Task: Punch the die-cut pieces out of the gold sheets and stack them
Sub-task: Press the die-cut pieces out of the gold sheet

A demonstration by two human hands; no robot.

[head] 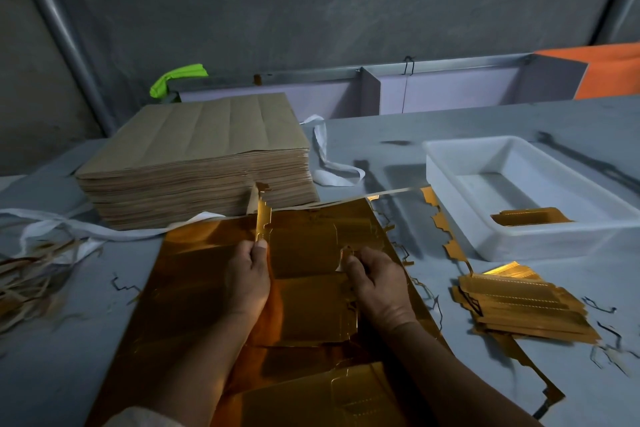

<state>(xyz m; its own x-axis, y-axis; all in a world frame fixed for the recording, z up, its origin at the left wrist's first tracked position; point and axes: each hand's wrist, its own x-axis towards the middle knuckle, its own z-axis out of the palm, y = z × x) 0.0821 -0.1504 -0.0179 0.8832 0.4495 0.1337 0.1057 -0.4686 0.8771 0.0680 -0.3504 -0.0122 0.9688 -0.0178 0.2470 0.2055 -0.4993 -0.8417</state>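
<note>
Head view: the fingers [260, 248] of the left hand [247, 279] pinch the lower end of a narrow gold strip [263, 218] that stands upright from the gold sheet [194, 274]. The right hand [375, 282], just beside it at mid-frame, has its thumb and curled fingers closed on a small tab of a die-cut piece [304, 253] that lies in the sheet. The sheet lies flat on the tabletop [519, 121], filling the lower centre of the frame under both forearms. At the lower right a loose stack of punched gold pieces [519, 305] lies on the tabletop, and a jagged gold trim [452, 248] runs down to it from above. Right of centre stands a white tray [450, 156] holding a few more gold pieces [530, 217]. Behind the sheet, left of centre, sits a tall stack of brown paper [201, 156]. A white strap [332, 173] lies just beside it, and thin scrap strips [31, 277] are heaped at the left edge.
</note>
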